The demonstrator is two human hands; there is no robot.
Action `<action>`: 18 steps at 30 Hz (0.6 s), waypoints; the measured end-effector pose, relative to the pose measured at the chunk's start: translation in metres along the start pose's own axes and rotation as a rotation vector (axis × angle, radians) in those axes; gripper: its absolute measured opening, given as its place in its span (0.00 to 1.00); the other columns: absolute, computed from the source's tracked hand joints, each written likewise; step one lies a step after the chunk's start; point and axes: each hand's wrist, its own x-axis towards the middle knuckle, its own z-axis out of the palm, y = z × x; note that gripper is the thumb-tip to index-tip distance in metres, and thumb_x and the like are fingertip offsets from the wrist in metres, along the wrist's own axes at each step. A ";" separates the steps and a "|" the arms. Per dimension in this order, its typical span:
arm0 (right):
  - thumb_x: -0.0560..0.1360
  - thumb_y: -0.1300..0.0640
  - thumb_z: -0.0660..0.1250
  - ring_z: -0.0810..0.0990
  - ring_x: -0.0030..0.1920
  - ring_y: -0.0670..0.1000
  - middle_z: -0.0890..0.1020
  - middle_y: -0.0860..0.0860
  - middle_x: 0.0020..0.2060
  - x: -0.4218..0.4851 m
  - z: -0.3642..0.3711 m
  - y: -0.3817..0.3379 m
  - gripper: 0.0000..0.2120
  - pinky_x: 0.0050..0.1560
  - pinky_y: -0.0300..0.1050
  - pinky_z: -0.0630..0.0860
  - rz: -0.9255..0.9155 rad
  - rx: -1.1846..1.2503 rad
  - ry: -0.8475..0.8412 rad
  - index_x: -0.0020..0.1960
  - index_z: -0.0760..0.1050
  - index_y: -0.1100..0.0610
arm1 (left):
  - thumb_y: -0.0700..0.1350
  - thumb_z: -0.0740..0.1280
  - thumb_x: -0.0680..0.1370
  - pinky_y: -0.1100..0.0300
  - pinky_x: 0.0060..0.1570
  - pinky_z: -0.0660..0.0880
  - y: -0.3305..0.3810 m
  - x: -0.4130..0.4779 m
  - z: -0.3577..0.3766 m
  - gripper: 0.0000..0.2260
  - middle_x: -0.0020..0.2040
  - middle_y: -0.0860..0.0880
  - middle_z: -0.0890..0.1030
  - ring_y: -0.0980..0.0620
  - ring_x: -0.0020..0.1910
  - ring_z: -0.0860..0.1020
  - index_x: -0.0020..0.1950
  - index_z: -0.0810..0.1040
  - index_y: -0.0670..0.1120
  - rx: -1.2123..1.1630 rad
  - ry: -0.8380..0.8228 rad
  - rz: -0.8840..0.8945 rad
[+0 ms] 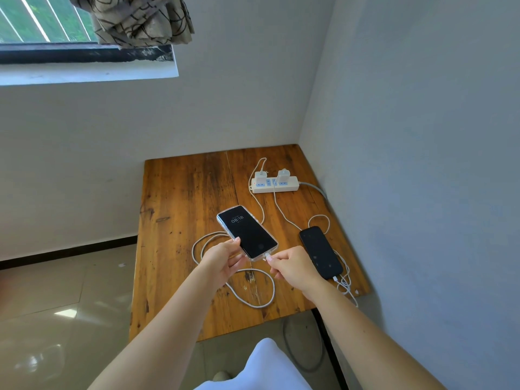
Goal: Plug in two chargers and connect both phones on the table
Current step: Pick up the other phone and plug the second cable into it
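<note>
White plug (266,256) in R hand (292,267), at phone (247,232) base

Soft daylight reaches me from the window (42,21) far up-left of the grip, glinting off floor tiles (67,313) left of it. The wooden table (180,192) beneath is evenly lit, shadows faint; the held phone (247,232) reads crisply. The walls (422,108) bow toward the frame edges, and the bottom looks slightly soft, I think.

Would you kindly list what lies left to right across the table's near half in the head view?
Left hand, lit black phone in clear case, white cable plug, right hand, unlit black phone.
</note>
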 end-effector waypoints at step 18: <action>0.77 0.53 0.65 0.80 0.44 0.48 0.82 0.50 0.36 0.004 0.001 0.009 0.13 0.49 0.42 0.74 0.031 0.024 -0.004 0.41 0.84 0.59 | 0.41 0.65 0.79 0.60 0.38 0.76 0.005 0.000 -0.002 0.16 0.57 0.41 0.81 0.46 0.50 0.81 0.67 0.73 0.44 0.097 -0.063 0.059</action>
